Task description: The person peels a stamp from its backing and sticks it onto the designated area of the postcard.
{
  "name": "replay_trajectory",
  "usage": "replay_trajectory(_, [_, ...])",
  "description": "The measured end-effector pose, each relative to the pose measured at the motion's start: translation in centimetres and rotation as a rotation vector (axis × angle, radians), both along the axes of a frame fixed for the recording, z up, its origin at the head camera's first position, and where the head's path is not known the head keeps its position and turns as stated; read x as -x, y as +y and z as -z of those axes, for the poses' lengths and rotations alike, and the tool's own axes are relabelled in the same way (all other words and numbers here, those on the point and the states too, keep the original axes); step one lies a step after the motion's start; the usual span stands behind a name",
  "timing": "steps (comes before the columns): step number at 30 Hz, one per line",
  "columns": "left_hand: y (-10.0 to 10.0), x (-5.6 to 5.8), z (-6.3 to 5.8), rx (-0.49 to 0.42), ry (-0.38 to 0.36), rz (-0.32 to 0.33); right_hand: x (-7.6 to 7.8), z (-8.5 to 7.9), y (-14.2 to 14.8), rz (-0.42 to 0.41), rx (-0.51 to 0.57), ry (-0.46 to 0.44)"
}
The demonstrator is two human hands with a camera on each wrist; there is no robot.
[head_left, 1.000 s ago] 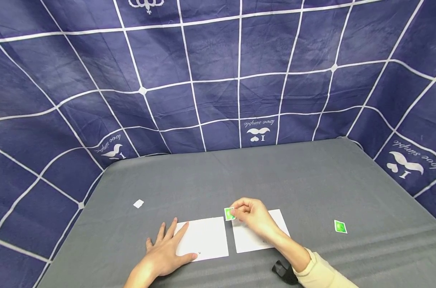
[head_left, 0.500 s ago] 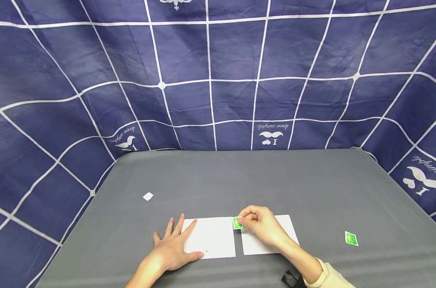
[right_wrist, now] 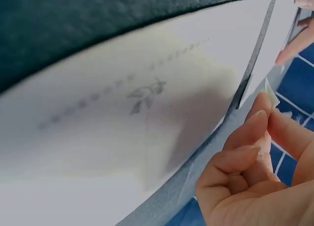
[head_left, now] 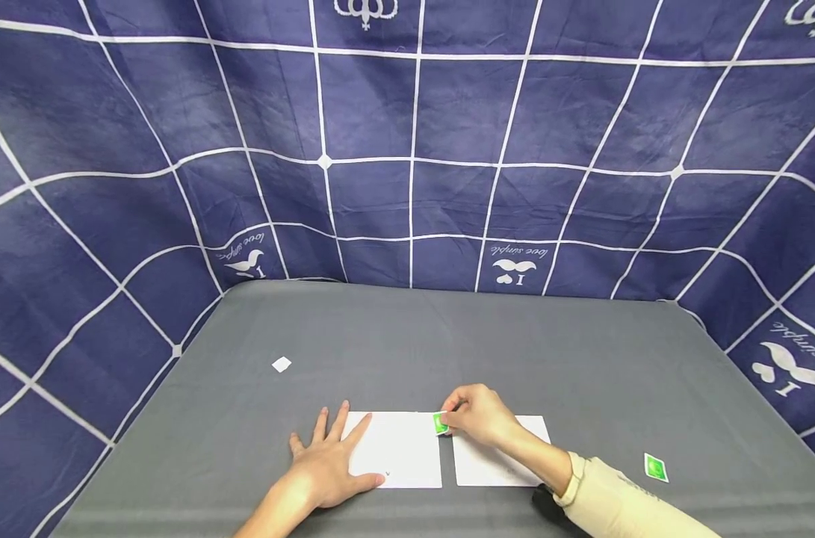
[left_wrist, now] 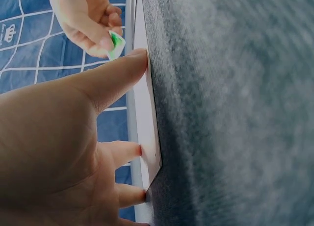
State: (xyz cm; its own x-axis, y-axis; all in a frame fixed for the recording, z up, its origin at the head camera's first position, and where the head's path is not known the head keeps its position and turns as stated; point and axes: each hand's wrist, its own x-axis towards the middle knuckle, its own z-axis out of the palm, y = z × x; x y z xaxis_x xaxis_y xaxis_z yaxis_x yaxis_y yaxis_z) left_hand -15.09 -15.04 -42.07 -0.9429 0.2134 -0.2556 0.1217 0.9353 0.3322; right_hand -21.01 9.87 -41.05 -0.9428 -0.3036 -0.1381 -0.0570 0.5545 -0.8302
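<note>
In the head view my left hand lies with fingers spread over the left edge of a white rectangular card. The thumb and fingertips touch its surface in the left wrist view. My right hand pinches a small green-and-white stamp between thumb and fingers, at the card's upper right corner. Its toothed edge shows in the right wrist view, where the stamp is seen nearly edge-on. Whether it touches the card I cannot tell. Under the right hand lies a second white card, with a faint leaf print.
Another green stamp lies on the grey cloth to the right. A small white piece lies at the far left. A black object is partly hidden by the right sleeve. A blue gridded curtain hangs behind the table.
My right hand has brought the stamp down from just beyond the gap between the cards to the left card's upper right corner. The left hand stays on its card; the head view has shifted.
</note>
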Motion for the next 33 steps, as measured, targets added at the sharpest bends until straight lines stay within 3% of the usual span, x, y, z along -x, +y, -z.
replay_trajectory(16, [0.0, 0.0, 0.2, 0.004, -0.008, -0.009, 0.9, 0.5, -1.7, 0.048, 0.049, -0.203])
replay_trajectory(27, [0.1, 0.1, 0.4, 0.003, -0.01, -0.013, 1.2, 0.4, -2.0, 0.104, 0.089, -0.283])
replay_trajectory(33, [0.1, 0.2, 0.6, -0.004, -0.006, -0.015, 1.1, 0.4, -2.2, 0.096, 0.05, -0.26])
